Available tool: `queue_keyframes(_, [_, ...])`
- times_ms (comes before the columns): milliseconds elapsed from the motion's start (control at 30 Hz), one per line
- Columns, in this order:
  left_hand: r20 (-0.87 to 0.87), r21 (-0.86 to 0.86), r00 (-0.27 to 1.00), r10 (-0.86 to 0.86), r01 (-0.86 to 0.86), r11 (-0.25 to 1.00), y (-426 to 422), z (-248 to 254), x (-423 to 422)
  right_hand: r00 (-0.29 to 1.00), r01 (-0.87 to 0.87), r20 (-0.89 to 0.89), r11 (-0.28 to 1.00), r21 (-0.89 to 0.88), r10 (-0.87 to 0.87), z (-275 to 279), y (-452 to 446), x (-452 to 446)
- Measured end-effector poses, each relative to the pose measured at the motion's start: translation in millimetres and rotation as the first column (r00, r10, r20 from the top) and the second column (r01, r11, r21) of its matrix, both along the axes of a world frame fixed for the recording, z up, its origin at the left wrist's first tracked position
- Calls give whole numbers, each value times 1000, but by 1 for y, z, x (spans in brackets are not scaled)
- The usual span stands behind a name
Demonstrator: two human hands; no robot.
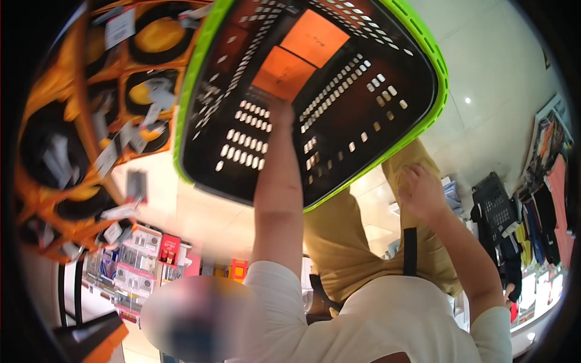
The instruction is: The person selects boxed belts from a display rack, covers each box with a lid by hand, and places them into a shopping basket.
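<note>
Our left hand (281,111), grip unclear, reaches past the basket (443,81) edge toward orange packets (316,39); right hand (422,192), loose on trousers (336,239), likely braces.

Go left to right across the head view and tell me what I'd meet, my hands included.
Orange display → left hand, inside the basket → right hand, on the trousers → hanging clothes.

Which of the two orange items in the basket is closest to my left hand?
The lower-left orange item: the left hand is at its near edge, while the upper-right orange item lies farther off.
</note>
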State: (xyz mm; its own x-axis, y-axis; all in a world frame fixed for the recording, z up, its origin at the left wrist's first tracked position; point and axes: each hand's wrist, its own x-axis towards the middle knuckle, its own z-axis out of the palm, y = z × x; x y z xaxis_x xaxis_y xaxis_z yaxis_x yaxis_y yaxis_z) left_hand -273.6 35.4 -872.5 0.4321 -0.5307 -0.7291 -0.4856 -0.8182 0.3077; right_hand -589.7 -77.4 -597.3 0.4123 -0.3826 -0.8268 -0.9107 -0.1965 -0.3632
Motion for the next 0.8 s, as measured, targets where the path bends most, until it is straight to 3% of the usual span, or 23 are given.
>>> queue_keyframes(33, [-91,-1,943,319,-320,947,-17,23,-13,1000,27,-15,1000,2,-27,0,3,1])
queue_keyframes(67, [-223,147,886,406,-381,913,-31,68,-17,999,34,21,999,-7,-34,-1,6,0])
queue_keyframes(100, [-243,15,940,238,-241,970,-22,85,-24,999,34,42,999,-21,-33,-3,9,-3])
queue_keyframes(133, [-297,1,900,320,-335,942,-25,125,-32,997,35,67,999,-38,-33,-1,14,-3])
queue_keyframes(167, [-160,-178,985,57,-85,980,-6,128,-39,993,44,113,997,-56,-38,4,14,-6])
queue_keyframes(200, [-385,91,855,347,-339,936,-32,195,-38,986,-8,166,994,-113,27,10,14,-8])
queue_keyframes(233, [-418,164,798,434,-404,900,-32,230,-40,971,-57,218,982,-180,97,20,10,0])
queue_keyframes(267, [-456,88,808,372,-375,923,-10,237,-41,958,-50,267,976,-213,107,37,0,11])
queue_keyframes(300, [-390,-108,894,219,-281,954,20,238,-43,983,-71,163,992,-101,86,62,-12,22])
queue_keyframes(333, [-369,30,913,174,-175,984,8,287,-35,995,-84,57,996,1,84,85,-26,32])
queue_keyframes(433, [-200,-84,979,30,-48,995,12,384,-19,982,-62,172,992,-108,80,138,-55,52])
queue_keyframes(500, [-196,-89,971,140,-160,983,-5,459,-4,973,-83,195,973,-213,126,158,-67,54])
queue_keyframes(567, [-227,-208,955,192,-240,948,-14,523,13,949,-150,224,942,-301,223,177,-83,52])
queue_keyframes(600, [-166,-365,971,173,-223,904,-13,543,23,936,-171,239,928,-332,258,191,-94,55])
queue_keyframes(633, [-189,-504,951,246,-309,807,-18,567,29,935,-199,214,916,-348,284,203,-103,59])
queue_keyframes(667, [-83,-571,962,261,-261,778,-24,598,37,934,-224,185,905,-362,305,214,-111,64])
queue_keyframes(733, [-56,-623,911,408,-351,699,-34,671,49,916,-236,213,887,-397,339,227,-126,65])
queue_keyframes(800, [90,-831,828,553,-244,500,-28,719,68,899,-305,168,854,-421,404,231,-138,62])
